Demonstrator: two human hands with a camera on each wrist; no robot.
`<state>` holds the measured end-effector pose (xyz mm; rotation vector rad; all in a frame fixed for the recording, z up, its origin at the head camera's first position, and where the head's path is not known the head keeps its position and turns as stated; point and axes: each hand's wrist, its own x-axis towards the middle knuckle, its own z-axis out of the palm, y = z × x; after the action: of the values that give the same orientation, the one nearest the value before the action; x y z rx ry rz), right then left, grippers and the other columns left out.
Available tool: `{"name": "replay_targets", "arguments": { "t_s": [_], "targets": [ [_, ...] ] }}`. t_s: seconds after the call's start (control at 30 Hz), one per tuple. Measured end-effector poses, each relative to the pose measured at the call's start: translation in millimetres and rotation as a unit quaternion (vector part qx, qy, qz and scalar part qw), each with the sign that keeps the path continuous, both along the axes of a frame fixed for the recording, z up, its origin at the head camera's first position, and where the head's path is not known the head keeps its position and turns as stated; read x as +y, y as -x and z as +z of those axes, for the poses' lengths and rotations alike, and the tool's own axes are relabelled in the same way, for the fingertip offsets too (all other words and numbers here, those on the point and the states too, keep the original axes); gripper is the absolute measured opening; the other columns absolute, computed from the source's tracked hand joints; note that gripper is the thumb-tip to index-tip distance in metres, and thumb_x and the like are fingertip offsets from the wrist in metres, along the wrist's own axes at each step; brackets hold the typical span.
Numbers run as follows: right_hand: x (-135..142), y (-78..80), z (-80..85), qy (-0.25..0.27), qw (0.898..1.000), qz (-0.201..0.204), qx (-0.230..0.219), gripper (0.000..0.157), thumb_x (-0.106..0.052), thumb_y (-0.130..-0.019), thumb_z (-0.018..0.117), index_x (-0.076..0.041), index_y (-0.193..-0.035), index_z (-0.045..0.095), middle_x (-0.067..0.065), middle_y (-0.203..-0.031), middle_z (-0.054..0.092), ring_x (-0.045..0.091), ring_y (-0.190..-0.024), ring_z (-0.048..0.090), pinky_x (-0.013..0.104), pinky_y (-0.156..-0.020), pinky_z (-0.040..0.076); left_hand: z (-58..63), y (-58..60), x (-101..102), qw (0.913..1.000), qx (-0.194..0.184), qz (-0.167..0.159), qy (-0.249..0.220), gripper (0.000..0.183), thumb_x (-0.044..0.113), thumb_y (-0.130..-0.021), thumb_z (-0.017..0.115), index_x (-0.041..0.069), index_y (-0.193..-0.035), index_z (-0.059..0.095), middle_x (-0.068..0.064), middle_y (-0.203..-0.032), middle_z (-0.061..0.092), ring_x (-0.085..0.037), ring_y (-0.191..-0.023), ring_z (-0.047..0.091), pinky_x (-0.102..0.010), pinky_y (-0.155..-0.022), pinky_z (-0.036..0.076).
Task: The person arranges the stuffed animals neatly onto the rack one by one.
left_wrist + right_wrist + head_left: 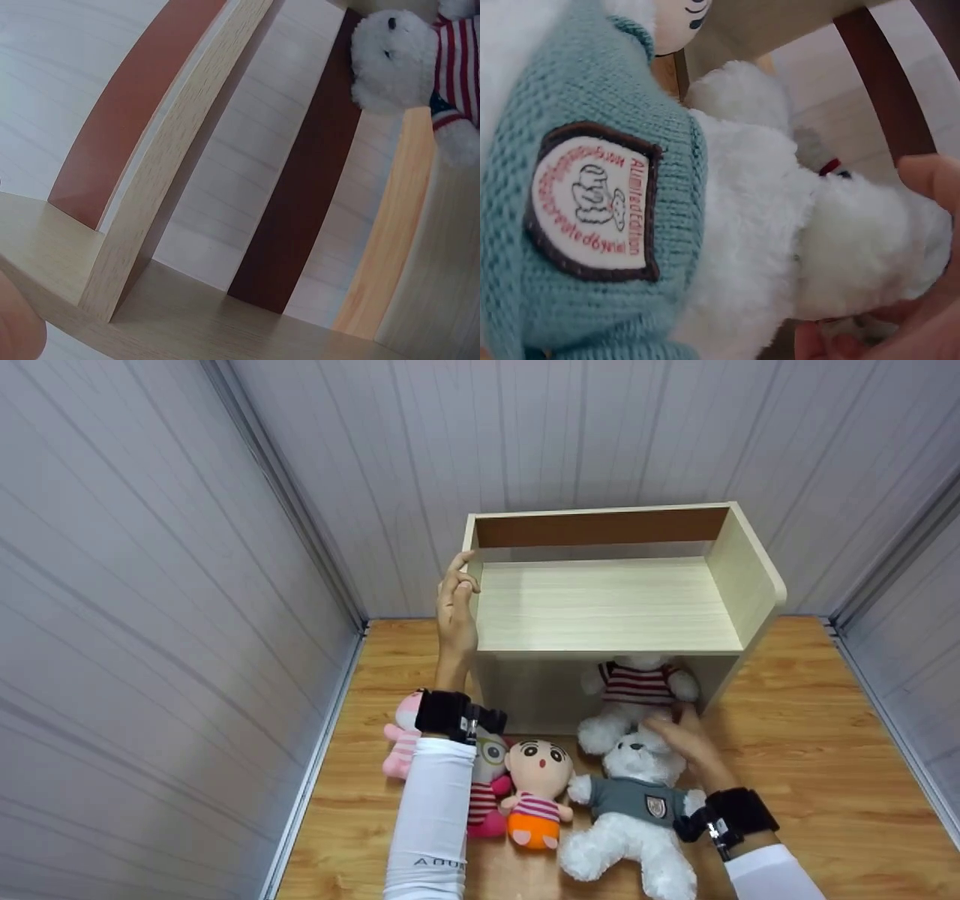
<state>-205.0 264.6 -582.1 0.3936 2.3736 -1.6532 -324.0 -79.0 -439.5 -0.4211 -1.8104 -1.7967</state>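
Observation:
My left hand [456, 611] grips the front edge of the left side panel of a pale wooden shelf [607, 604]. In the left wrist view, only a bit of it shows beside the panel. A white teddy bear in a red-striped sweater [637, 684] sits in the lower compartment at the right, legs hanging forward. My right hand [686, 739] has its thumb and fingers around a furry white leg [862, 247] of this bear. Just in front, a white teddy bear in a green sweater [630, 799] lies face up, its head beside my right hand.
On the wood floor [825, 750], left of the green-sweater bear, lie a boy doll in orange shorts [536, 795], a doll with glasses [487, 787] and a pink plush toy [401, 742], partly behind my left forearm. Pale panelled walls [600, 435] enclose the shelf.

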Motion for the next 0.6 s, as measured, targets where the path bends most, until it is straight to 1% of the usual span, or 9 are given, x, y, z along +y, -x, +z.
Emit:
{"name": "replay_targets", "arguments": {
  "t_s": [0.03, 0.07, 0.13, 0.2, 0.3, 0.37, 0.47, 0.5, 0.6],
  "targets": [
    [-1.1, -1.2, 1.2, -0.019, 1.000, 0.016, 0.006, 0.085, -0.021, -0.095, 0.063, 0.014, -0.154, 0.013, 0.041, -0.159, 0.017, 0.051, -0.147, 0.023, 0.057, -0.123, 0.023, 0.2, 0.2, 0.0, 1.0000, 0.000, 0.002, -0.001, 0.029, 0.017, -0.100, 0.037, -0.002, -0.102, 0.058, -0.010, -0.149, 0.055, -0.013, -0.114, 0.041, -0.033, -0.104, 0.028],
    [-2.3, -1.9, 1.8, -0.038, 0.999, 0.029, 0.018, 0.083, -0.018, -0.094, 0.064, 0.013, -0.154, 0.016, 0.042, -0.158, 0.018, 0.054, -0.146, 0.022, 0.060, -0.123, 0.021, 0.5, 0.2, 0.0, 1.0000, 0.001, 0.003, -0.001, 0.030, 0.017, -0.100, 0.037, -0.002, -0.106, 0.059, -0.010, -0.148, 0.055, -0.013, -0.113, 0.041, -0.033, -0.103, 0.028],
    [-4.5, -3.3, 2.5, -0.085, 0.994, 0.048, 0.045, 0.076, -0.014, -0.091, 0.066, 0.012, -0.151, 0.027, 0.043, -0.154, 0.027, 0.056, -0.143, 0.024, 0.063, -0.120, 0.023, 1.1, 0.8, 0.2, 1.0000, 0.001, 0.003, -0.001, 0.033, 0.017, -0.100, 0.037, -0.002, -0.113, 0.061, -0.010, -0.146, 0.056, -0.013, -0.113, 0.040, -0.033, -0.103, 0.028],
    [-5.1, -4.7, 1.9, -0.124, 0.988, 0.051, 0.071, 0.064, -0.008, -0.088, 0.066, 0.011, -0.143, 0.041, 0.042, -0.147, 0.039, 0.056, -0.137, 0.031, 0.064, -0.116, 0.028, 1.5, 1.5, 0.4, 1.0000, 0.001, 0.006, 0.001, 0.037, 0.018, -0.100, 0.037, 0.002, -0.123, 0.062, -0.009, -0.143, 0.057, -0.012, -0.112, 0.041, -0.032, -0.102, 0.029],
    [-2.9, -5.8, 0.7, -0.170, 0.979, 0.040, 0.102, 0.049, -0.005, -0.086, 0.065, 0.010, -0.131, 0.056, 0.040, -0.134, 0.053, 0.056, -0.129, 0.041, 0.062, -0.109, 0.036, 1.6, 2.1, 0.9, 1.0000, 0.002, 0.006, 0.003, 0.041, 0.018, -0.100, 0.038, 0.004, -0.130, 0.061, -0.011, -0.135, 0.059, -0.013, -0.110, 0.041, -0.032, -0.101, 0.029],
    [-0.1, -6.1, -0.3, -0.196, 0.973, 0.027, 0.116, 0.042, -0.004, -0.083, 0.066, 0.009, -0.122, 0.062, 0.037, -0.126, 0.060, 0.055, -0.122, 0.049, 0.059, -0.103, 0.041, 1.2, 2.0, 1.0, 1.0000, 0.003, 0.007, 0.002, 0.039, 0.018, -0.100, 0.038, 0.002, -0.125, 0.062, -0.012, -0.136, 0.059, -0.013, -0.110, 0.041, -0.032, -0.101, 0.029],
    [4.3, -7.3, -1.7, -0.226, 0.965, 0.013, 0.130, 0.034, -0.002, -0.081, 0.066, 0.007, -0.114, 0.066, 0.034, -0.118, 0.065, 0.052, -0.113, 0.059, 0.056, -0.095, 0.047, 1.1, 1.8, 1.1, 1.0000, 0.000, 0.006, -0.001, 0.036, 0.017, -0.100, 0.038, 0.002, -0.122, 0.062, -0.011, -0.138, 0.059, -0.012, -0.111, 0.041, -0.032, -0.101, 0.029],
    [5.7, -8.1, -2.1, -0.233, 0.963, 0.008, 0.133, 0.032, -0.001, -0.080, 0.066, 0.007, -0.111, 0.066, 0.034, -0.117, 0.066, 0.051, -0.111, 0.060, 0.055, -0.094, 0.048, 1.0, 1.7, 1.0, 1.0000, -0.001, 0.006, -0.002, 0.034, 0.017, -0.100, 0.038, 0.001, -0.119, 0.062, -0.009, -0.144, 0.057, -0.012, -0.112, 0.041, -0.032, -0.102, 0.029],
    [10.1, -11.4, -4.4, -0.249, 0.959, -0.007, 0.134, 0.027, 0.001, -0.081, 0.064, 0.005, -0.107, 0.067, 0.032, -0.115, 0.066, 0.048, -0.108, 0.061, 0.054, -0.091, 0.049, 1.0, 1.9, 0.8, 1.0000, -0.006, 0.006, -0.003, 0.035, 0.017, -0.100, 0.038, 0.003, -0.121, 0.062, -0.009, -0.143, 0.057, -0.012, -0.112, 0.041, -0.032, -0.101, 0.029]
  ]
}}
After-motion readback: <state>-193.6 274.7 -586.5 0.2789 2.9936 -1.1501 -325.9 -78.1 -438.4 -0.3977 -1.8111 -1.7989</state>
